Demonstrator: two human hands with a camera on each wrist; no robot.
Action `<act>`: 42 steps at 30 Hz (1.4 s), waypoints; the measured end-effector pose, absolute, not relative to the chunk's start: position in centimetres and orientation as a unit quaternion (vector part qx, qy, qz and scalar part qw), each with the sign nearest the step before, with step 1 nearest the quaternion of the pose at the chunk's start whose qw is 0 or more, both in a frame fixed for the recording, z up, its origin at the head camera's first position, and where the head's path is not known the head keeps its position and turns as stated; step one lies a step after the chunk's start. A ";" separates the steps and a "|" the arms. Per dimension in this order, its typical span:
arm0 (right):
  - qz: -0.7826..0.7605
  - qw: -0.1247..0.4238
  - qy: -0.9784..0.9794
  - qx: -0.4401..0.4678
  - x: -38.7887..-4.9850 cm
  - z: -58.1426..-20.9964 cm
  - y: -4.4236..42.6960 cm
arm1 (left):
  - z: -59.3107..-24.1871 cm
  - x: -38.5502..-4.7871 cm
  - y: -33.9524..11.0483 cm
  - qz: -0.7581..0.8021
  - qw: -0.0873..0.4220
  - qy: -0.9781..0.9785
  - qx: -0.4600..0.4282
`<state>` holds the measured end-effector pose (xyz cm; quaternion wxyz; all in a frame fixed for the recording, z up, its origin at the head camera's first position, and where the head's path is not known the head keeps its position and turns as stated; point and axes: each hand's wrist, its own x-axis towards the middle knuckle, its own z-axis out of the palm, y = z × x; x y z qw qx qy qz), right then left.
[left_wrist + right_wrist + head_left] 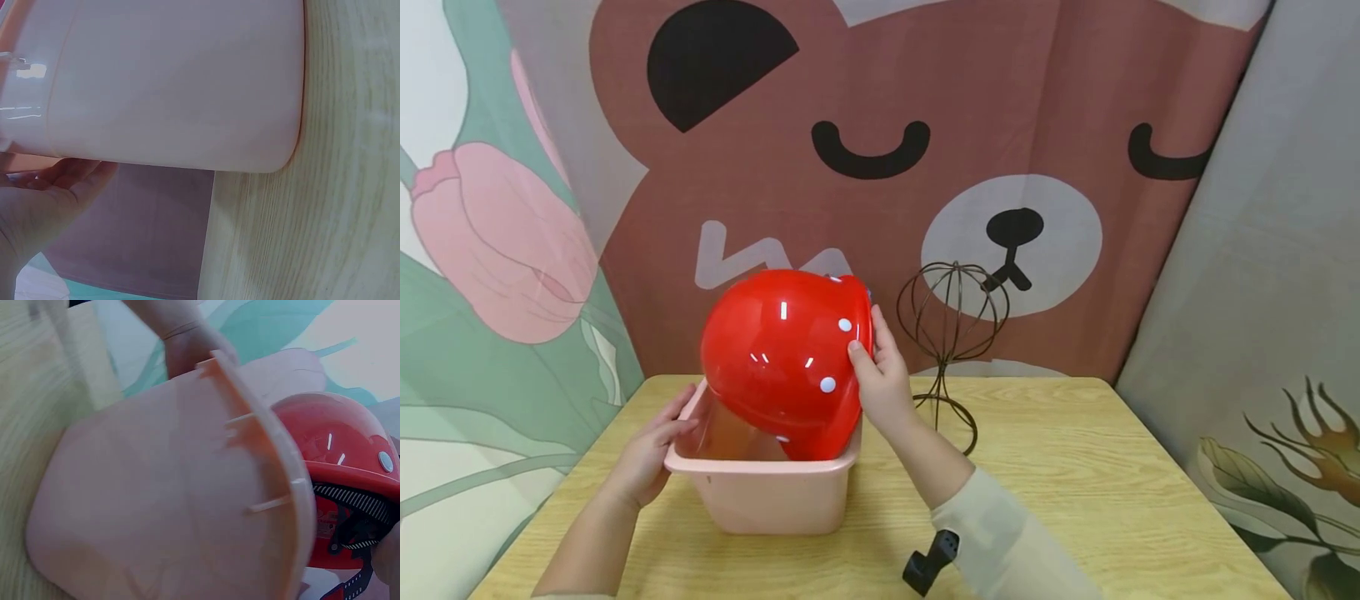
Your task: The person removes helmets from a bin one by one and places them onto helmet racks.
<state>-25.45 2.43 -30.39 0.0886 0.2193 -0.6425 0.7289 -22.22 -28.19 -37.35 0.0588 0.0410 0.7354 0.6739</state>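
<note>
A glossy red helmet (775,342) with white dots sits tilted, partly inside and partly above a pale pink plastic bin (775,504). My right hand (886,379) grips the helmet's edge, thumb on the outer shell and fingers around the rim. In the right wrist view the helmet (337,428) shows its dark inner lining and a black strap (355,584) hanging down. My left hand (646,454) holds the bin's left rim. Against the bin's wall (175,81), the left wrist view shows part of that hand (44,212); some fingertips are hidden.
A dark wire stand with a balloon-shaped top (942,379) stands on the wooden table (1060,483), right of the bin and behind my right forearm. A bear-print curtain (760,192) hangs behind the table, with flower-print cloth at both sides.
</note>
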 end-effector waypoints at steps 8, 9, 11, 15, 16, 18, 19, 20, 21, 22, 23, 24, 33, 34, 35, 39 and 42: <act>0.751 0.119 -0.608 0.228 -25.6 -28.9 4.4 | -37.5 -22.4 -28.2 0.678 0.056 0.732 0.038; 0.753 0.124 -0.606 0.226 -25.6 -28.7 4.7 | -37.6 -22.4 -28.2 0.678 0.055 0.732 0.038; 0.755 0.134 -0.603 0.219 -25.6 -28.4 5.2 | -37.6 -22.5 -28.1 0.678 0.054 0.732 0.036; 0.759 0.152 -0.600 0.204 -25.6 -27.8 6.4 | -37.7 -22.7 -28.1 0.675 0.052 0.736 0.034; 0.761 0.156 -0.597 0.200 -25.7 -27.7 6.7 | -37.8 -22.7 -28.1 0.674 0.052 0.736 0.034; 0.765 0.164 -0.591 0.196 -25.8 -27.4 7.3 | -37.8 -22.7 -28.1 0.674 0.051 0.736 0.035; 0.768 0.167 -0.586 0.195 -25.9 -27.3 7.7 | -37.8 -22.7 -28.1 0.673 0.052 0.737 0.034; 0.771 0.171 -0.582 0.193 -25.9 -27.2 8.0 | -37.9 -22.7 -28.1 0.673 0.052 0.737 0.034; 0.774 0.174 -0.578 0.191 -26.0 -27.1 8.3 | -37.9 -22.7 -28.1 0.672 0.051 0.738 0.034; 0.776 0.178 -0.575 0.189 -26.0 -27.0 8.6 | -37.9 -22.7 -28.1 0.672 0.051 0.738 0.034; 0.778 0.182 -0.571 0.186 -26.1 -26.8 8.9 | -37.9 -22.7 -28.1 0.671 0.051 0.739 0.034; 0.782 0.186 -0.567 0.183 -26.1 -26.7 9.1 | -38.0 -22.7 -28.1 0.671 0.050 0.739 0.035; 0.803 0.222 -0.527 0.166 -26.8 -25.8 11.9 | -38.0 -22.8 -27.9 0.669 0.049 0.741 0.038; 0.804 0.227 -0.526 0.162 -26.9 -25.8 12.2 | -38.0 -22.9 -27.9 0.668 0.050 0.742 0.036; 0.805 0.230 -0.524 0.156 -27.0 -25.8 12.5 | -38.0 -22.9 -27.9 0.668 0.051 0.742 0.035; 0.817 0.244 -0.509 0.122 -27.5 -25.8 13.7 | -38.0 -22.9 -28.0 0.668 0.053 0.741 0.035; 0.828 0.253 -0.490 0.097 -28.0 -26.1 14.4 | -38.0 -22.9 -28.1 0.669 0.053 0.741 0.036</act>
